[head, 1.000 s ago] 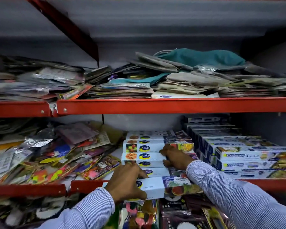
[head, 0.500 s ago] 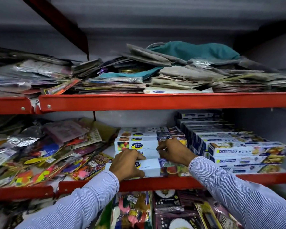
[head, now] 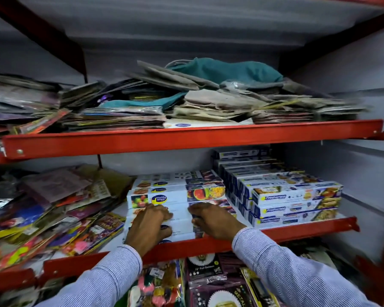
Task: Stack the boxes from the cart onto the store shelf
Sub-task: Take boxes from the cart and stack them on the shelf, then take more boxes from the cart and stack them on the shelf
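A stack of long white food-wrap boxes (head: 177,193) with fruit pictures lies in the middle of the middle red shelf (head: 297,229). My left hand (head: 149,227) curls over the front of a lower white box (head: 182,220) in this stack, fingers above and thumb below. My right hand (head: 213,220) lies flat against the stack's front just to the right, fingers pointing left. The lowest boxes are partly hidden by both hands. No cart is in view.
Blue-and-white Freshwrapp boxes (head: 297,196) are stacked right of my hands. Loose colourful packets (head: 53,213) crowd the shelf's left side. The upper shelf (head: 186,138) holds piled flat bags and teal cloth (head: 226,69). Hanging packets (head: 208,280) sit below the shelf edge.
The box that stuck out over the shelf edge has been pushed back flush with the stack. Both hands moved forward with it, and my view has come closer and tilted up.
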The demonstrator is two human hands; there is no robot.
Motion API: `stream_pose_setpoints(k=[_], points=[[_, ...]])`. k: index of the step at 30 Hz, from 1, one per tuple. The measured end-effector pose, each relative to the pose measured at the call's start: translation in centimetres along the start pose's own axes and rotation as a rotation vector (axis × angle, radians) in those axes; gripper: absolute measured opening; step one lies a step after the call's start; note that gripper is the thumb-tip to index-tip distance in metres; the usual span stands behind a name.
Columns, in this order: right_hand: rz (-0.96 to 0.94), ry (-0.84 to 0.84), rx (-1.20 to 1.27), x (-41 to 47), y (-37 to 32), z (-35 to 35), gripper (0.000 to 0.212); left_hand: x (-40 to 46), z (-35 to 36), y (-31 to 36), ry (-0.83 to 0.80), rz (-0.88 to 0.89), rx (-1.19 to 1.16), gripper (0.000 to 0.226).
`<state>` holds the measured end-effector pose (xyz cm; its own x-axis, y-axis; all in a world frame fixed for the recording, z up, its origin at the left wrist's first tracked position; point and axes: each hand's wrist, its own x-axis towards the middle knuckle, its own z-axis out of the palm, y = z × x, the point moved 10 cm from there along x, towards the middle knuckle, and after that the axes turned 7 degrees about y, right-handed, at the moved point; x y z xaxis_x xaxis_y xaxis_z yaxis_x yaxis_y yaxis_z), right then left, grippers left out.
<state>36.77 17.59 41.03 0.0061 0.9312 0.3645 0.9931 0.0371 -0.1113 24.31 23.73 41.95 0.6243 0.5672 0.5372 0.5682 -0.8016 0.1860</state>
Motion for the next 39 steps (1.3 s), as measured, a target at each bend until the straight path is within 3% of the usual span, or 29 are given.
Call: stream_pose_setpoints(k=[7, 12, 17, 22, 30, 35, 39], points=[[0.027, 0.021, 0.041, 0.1, -0.1, -0.3, 0.032, -0.4, 0.0, 0.0, -0.001, -0.015, -0.005, 0.044], [0.035, -0.006, -0.087, -0.8, -0.6, 0.5, 0.047, -2.4, -0.1, 0.5, 0.037, 0.014, 0.147, 0.048], [0.017, 0.087, -0.04, -6.2, -3.7, 1.6, 0.065, -9.1, -1.4, 2.9, 0.154, 0.107, 0.158, 0.057], [0.054, 0.156, 0.054, -14.9, -7.0, 4.9, 0.064, -18.9, 1.3, 3.6, 0.083, 0.082, 0.041, 0.062], [0.236, -0.15, 0.241, -27.6, -7.8, 21.5, 0.057, -34.9, 13.2, -0.6, -0.337, -0.176, -0.058, 0.062], [0.376, -0.487, 0.28, -35.3, -8.2, 34.3, 0.052, -44.6, 21.1, -2.2, -0.514, -0.316, -0.182, 0.06], [0.381, -0.811, 0.31, -41.9, -9.9, 45.0, 0.056, -51.1, 26.9, -3.1, -0.628, -0.375, -0.229, 0.054]])
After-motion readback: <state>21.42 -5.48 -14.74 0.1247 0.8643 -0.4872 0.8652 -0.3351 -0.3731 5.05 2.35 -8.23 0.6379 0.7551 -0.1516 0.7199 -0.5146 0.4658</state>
